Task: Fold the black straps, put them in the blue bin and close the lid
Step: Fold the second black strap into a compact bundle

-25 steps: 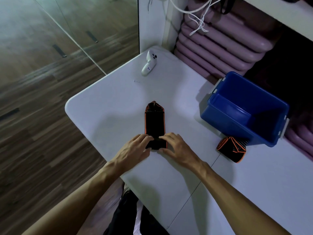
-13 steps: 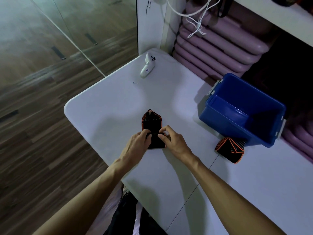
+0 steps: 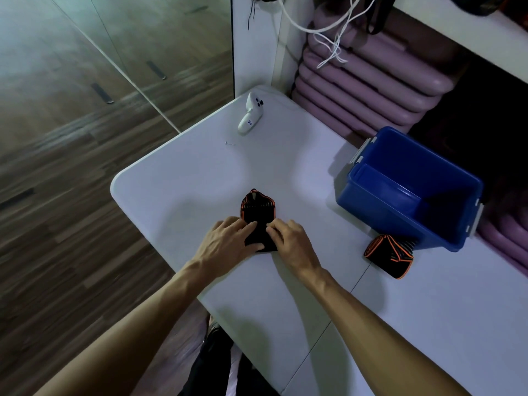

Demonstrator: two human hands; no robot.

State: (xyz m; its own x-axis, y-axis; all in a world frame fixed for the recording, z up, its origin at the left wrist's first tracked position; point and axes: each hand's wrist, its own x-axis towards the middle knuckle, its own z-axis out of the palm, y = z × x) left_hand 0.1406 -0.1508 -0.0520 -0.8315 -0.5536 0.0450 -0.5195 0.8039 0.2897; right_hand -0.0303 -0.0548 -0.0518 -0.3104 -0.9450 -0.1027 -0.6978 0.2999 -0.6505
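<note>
left hand (image 3: 225, 242) flat, pressing black strap (image 3: 257, 208) | right hand (image 3: 290, 241) fingers curled, pinching its fold

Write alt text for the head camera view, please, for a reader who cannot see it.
A person's left hand and right hand rest on a black strap on a white table. A second strap lies beside an open blue bin.
</note>
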